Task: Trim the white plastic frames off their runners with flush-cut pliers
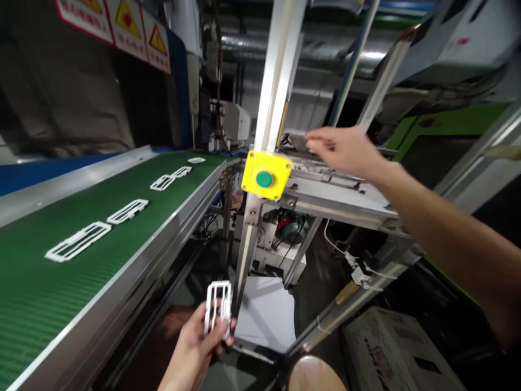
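Observation:
My left hand (199, 342) is low in the view, its fingers closed on a white plastic frame part (217, 305) held upright beside a metal post. My right hand (345, 149) reaches forward over a metal machine platform (345, 195), with fingers bent and pinched near a dark part at the platform's back; what they hold, if anything, is not clear. A yellow box with a green push button (265, 176) sits on the post just left of the right hand. Several white plastic frame parts (79, 241) lie on the green conveyor belt (40, 293) at left.
The conveyor's metal side rail (163, 239) runs diagonally between belt and machine. Slanted aluminium posts (280, 70) rise ahead. Warning signs (122, 24) hang at upper left. A cardboard box (391, 347) and a white sheet (266, 312) lie on the floor below, with loose cables under the platform.

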`<state>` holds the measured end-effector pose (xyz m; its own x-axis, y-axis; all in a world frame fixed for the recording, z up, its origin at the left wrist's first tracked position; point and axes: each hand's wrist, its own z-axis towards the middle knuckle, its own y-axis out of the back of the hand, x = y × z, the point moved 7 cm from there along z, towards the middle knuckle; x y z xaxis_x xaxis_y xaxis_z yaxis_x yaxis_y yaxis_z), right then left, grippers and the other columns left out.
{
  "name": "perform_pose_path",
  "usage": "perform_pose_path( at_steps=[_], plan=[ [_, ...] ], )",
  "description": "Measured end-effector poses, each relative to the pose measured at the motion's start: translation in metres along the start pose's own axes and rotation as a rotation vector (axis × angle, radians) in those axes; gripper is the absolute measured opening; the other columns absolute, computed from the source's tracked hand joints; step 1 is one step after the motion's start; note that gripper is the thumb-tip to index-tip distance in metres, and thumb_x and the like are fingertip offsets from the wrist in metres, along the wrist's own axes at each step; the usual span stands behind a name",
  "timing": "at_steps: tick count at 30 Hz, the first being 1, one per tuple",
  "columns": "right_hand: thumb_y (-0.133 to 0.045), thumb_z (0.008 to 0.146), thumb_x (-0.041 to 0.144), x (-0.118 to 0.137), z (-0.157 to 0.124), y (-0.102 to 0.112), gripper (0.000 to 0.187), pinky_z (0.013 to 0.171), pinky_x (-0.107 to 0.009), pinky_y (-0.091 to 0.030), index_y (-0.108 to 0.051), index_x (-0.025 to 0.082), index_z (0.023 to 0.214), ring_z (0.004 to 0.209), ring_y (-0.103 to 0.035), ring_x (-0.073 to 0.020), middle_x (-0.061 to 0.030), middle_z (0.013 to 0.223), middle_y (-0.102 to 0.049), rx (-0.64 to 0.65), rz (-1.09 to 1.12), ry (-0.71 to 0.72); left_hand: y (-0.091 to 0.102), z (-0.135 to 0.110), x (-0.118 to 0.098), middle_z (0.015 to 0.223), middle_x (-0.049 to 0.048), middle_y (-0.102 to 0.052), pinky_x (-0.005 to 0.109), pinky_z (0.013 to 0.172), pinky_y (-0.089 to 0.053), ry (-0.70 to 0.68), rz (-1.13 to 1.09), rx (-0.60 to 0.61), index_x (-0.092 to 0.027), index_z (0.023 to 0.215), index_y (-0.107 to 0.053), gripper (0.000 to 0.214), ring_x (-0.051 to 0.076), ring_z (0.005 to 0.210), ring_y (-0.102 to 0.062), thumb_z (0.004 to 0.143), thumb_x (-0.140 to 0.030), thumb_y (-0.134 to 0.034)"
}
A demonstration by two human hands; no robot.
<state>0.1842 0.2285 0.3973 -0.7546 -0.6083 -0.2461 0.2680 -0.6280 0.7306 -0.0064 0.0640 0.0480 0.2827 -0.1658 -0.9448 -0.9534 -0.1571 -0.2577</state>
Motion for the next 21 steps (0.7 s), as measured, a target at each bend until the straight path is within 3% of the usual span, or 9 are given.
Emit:
perform_pose_path(
  at_steps=[3, 6, 10, 13, 15, 18, 21],
  plan=[
    [-0.042, 0.091, 0.031, 0.041, -0.031, 0.039, 0.029, 0.060, -0.022, -0.044, -0.063, 0.014, 0.103, 0.066, -0.062, -0.0091, -0.0032, 0.083, -0.068, -0.164, 0.138, 0.099, -0.014, 0.012, -0.023, 0.081, 0.0068, -0.065, 0.024, 0.054, -0.040, -0.042, -0.054, 0.115, -0.014, 0.102, -0.052, 0.041, 0.014, 0.061, -0.056, 0.074, -0.039, -0.068],
    [-0.051, 0.088, 0.026, 0.086, -0.065, 0.053, 0.016, 0.051, -0.020, -0.040, -0.066, 0.021, 0.091, 0.059, -0.058, -0.0076, 0.0029, 0.075, -0.068, -0.172, 0.110, 0.280, -0.030, 0.016, -0.041, 0.082, 0.0077, -0.065, 0.024, 0.052, -0.038, -0.067, -0.008, 0.164, -0.014, 0.102, -0.053, 0.040, 0.015, 0.060, -0.056, 0.074, -0.039, -0.067],
    [-0.045, 0.091, 0.026, 0.122, -0.093, 0.026, 0.021, 0.063, -0.024, -0.045, -0.064, 0.021, 0.100, 0.074, -0.061, -0.0123, 0.0005, 0.084, -0.068, 0.084, 0.116, 0.439, -0.051, 0.019, -0.056, 0.077, 0.0039, -0.060, 0.023, 0.051, -0.036, -0.144, 0.138, 0.239, -0.014, 0.097, -0.057, 0.032, 0.014, 0.059, -0.052, 0.076, -0.039, -0.063],
    [-0.040, 0.093, 0.028, 0.139, -0.108, -0.004, 0.027, 0.077, -0.030, -0.045, -0.059, 0.017, 0.109, 0.095, -0.058, -0.0187, -0.0062, 0.102, -0.065, 0.300, 0.146, 0.520, -0.069, 0.017, -0.069, 0.065, -0.0012, -0.050, 0.022, 0.053, -0.034, -0.284, 0.347, 0.329, -0.014, 0.079, -0.059, 0.021, 0.012, 0.058, -0.045, 0.079, -0.035, -0.060],
    [-0.041, 0.092, 0.031, 0.145, -0.117, -0.024, 0.027, 0.076, -0.032, -0.044, -0.060, 0.016, 0.106, 0.093, -0.058, -0.0207, -0.0079, 0.098, -0.065, 0.474, 0.144, 0.543, -0.075, 0.016, -0.078, 0.062, -0.0019, -0.048, 0.022, 0.053, -0.032, -0.364, 0.464, 0.333, -0.015, 0.072, -0.059, 0.021, 0.011, 0.057, -0.041, 0.080, -0.035, -0.058],
    [-0.039, 0.093, 0.032, 0.136, -0.124, -0.039, 0.027, 0.064, -0.030, -0.042, -0.061, 0.018, 0.092, 0.071, -0.059, -0.0182, -0.0047, 0.073, -0.064, 0.670, 0.125, 0.421, -0.074, 0.014, -0.097, 0.067, 0.0002, -0.055, 0.021, 0.052, -0.033, -0.432, 0.461, 0.241, -0.016, 0.080, -0.062, 0.020, 0.013, 0.059, -0.045, 0.081, -0.036, -0.058],
    [-0.042, 0.090, 0.041, 0.124, -0.119, -0.026, 0.028, 0.061, -0.029, -0.041, -0.059, 0.020, 0.098, 0.069, -0.060, -0.0184, -0.0038, 0.075, -0.064, 0.623, 0.158, 0.284, -0.080, 0.007, -0.121, 0.065, 0.0011, -0.057, 0.022, 0.050, -0.034, -0.561, 0.541, 0.185, -0.017, 0.077, -0.063, 0.014, 0.013, 0.056, -0.046, 0.078, -0.030, -0.059]
  ],
)
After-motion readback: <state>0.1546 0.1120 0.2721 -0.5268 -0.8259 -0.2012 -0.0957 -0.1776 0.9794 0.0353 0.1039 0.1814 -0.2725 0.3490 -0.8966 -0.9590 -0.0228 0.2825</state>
